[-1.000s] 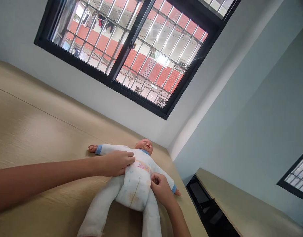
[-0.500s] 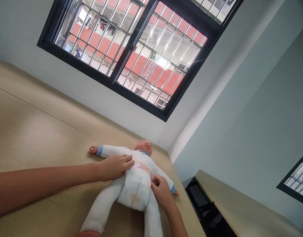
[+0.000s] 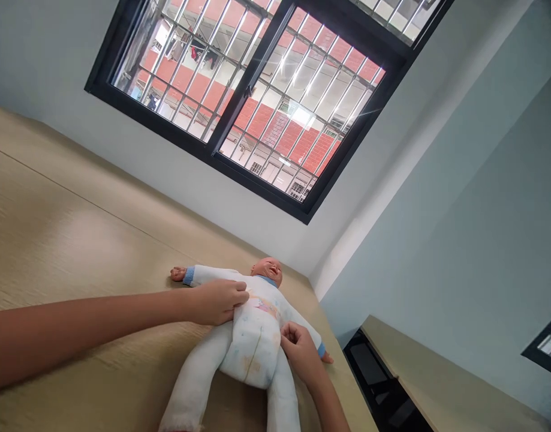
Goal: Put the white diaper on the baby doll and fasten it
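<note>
A baby doll (image 3: 212,273) lies on its back on the wooden tabletop, arms spread, in a white suit with blue cuffs and collar. Around its hips and belly is a white diaper (image 3: 252,342) with a coloured band at the waist and a centre line down the front. My left hand (image 3: 223,300) is closed, fingers curled on the diaper's upper left edge. On the opposite side my right hand (image 3: 297,345) pinches the diaper's right edge, thumb and forefinger together. What lies between the fingertips is hidden. The doll's feet run off the bottom of the view.
The light wooden table (image 3: 77,228) reaches the wall under a barred window (image 3: 252,96). Beyond the table's right edge stands another wooden surface (image 3: 437,366) with a black glossy panel (image 3: 378,378) along its side. A second window (image 3: 549,345) shows at far right.
The whole view has shifted slightly, so the doll, window and table appear farther right. Both my hands stay at the diaper's sides, with little visible change in their grip.
</note>
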`<state>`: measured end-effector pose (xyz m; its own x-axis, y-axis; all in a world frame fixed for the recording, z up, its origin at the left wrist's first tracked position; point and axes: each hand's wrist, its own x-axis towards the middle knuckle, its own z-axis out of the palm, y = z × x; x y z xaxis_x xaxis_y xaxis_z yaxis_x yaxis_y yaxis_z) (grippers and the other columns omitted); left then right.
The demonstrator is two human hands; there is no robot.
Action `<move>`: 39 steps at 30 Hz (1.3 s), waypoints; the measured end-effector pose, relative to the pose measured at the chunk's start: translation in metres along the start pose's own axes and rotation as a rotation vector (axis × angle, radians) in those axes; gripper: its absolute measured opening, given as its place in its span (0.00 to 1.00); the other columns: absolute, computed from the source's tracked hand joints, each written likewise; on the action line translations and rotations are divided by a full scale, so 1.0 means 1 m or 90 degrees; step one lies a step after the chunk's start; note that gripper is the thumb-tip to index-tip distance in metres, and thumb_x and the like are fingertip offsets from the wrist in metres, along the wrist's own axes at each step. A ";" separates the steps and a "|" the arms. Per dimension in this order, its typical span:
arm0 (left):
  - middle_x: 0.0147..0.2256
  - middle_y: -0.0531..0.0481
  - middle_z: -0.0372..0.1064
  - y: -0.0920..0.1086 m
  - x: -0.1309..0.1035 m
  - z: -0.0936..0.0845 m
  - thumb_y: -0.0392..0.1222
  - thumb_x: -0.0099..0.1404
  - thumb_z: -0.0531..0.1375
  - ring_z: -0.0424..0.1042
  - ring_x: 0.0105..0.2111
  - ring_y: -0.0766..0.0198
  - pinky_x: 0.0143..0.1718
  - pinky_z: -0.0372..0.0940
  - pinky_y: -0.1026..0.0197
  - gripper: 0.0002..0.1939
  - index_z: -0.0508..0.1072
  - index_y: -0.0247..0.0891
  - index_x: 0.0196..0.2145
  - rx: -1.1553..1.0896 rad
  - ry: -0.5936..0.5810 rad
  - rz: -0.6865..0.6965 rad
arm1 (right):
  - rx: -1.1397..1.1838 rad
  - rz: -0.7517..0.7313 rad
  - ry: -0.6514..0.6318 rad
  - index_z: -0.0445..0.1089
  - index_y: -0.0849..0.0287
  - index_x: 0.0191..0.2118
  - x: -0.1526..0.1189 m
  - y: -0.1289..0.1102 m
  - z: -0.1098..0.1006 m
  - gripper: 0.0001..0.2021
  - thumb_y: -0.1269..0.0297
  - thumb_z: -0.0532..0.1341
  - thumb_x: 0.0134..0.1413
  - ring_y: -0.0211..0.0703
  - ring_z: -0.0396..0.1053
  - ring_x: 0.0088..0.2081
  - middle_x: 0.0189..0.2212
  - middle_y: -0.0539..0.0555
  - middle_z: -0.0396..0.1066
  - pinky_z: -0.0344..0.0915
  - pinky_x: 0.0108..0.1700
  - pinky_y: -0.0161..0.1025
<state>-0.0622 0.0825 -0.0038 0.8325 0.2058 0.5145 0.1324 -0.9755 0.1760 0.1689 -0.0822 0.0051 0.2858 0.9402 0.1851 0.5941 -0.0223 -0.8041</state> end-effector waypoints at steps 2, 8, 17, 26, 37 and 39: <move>0.37 0.51 0.70 -0.007 0.001 -0.015 0.30 0.53 0.57 0.65 0.31 0.62 0.32 0.57 0.62 0.10 0.70 0.41 0.33 -0.075 -0.031 0.005 | 0.070 0.030 -0.042 0.63 0.58 0.25 -0.002 0.005 -0.012 0.15 0.53 0.65 0.45 0.36 0.56 0.22 0.17 0.44 0.60 0.53 0.27 0.35; 0.31 0.54 0.71 -0.038 0.000 -0.013 0.31 0.57 0.53 0.64 0.29 0.64 0.33 0.55 0.62 0.08 0.70 0.38 0.31 -0.163 0.024 -0.114 | 0.113 0.068 0.077 0.63 0.57 0.25 0.005 0.029 -0.020 0.21 0.45 0.68 0.42 0.38 0.61 0.20 0.15 0.45 0.62 0.56 0.25 0.35; 0.34 0.48 0.68 -0.025 -0.012 0.032 0.43 0.72 0.44 0.63 0.34 0.59 0.36 0.57 0.57 0.11 0.61 0.39 0.35 -0.167 0.078 -0.165 | -0.023 -0.004 0.105 0.58 0.55 0.21 0.005 0.023 0.001 0.19 0.45 0.58 0.48 0.38 0.55 0.22 0.16 0.45 0.57 0.52 0.25 0.37; 0.31 0.50 0.67 -0.028 -0.014 0.035 0.41 0.70 0.48 0.64 0.33 0.60 0.36 0.58 0.58 0.06 0.60 0.41 0.34 -0.152 0.104 -0.163 | -0.102 -0.043 0.143 0.55 0.54 0.21 0.005 0.029 0.006 0.18 0.48 0.55 0.52 0.41 0.54 0.27 0.20 0.46 0.54 0.51 0.31 0.38; 0.30 0.53 0.65 -0.012 -0.016 0.024 0.39 0.67 0.50 0.62 0.31 0.63 0.31 0.57 0.62 0.07 0.65 0.40 0.32 -0.256 0.098 -0.139 | -0.108 -0.102 0.208 0.69 0.58 0.29 0.003 0.017 0.013 0.15 0.51 0.57 0.57 0.44 0.63 0.30 0.25 0.51 0.68 0.57 0.34 0.38; 0.27 0.54 0.63 -0.011 -0.016 0.025 0.44 0.69 0.50 0.60 0.29 0.64 0.29 0.55 0.63 0.10 0.64 0.41 0.30 -0.282 0.073 -0.160 | -0.085 -0.106 0.187 0.71 0.59 0.30 0.001 0.012 0.015 0.18 0.49 0.57 0.58 0.45 0.64 0.32 0.27 0.52 0.70 0.58 0.36 0.38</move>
<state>-0.0634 0.0878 -0.0353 0.7371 0.4609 0.4942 0.0597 -0.7729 0.6317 0.1651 -0.0762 -0.0122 0.3691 0.7975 0.4773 0.7379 0.0609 -0.6722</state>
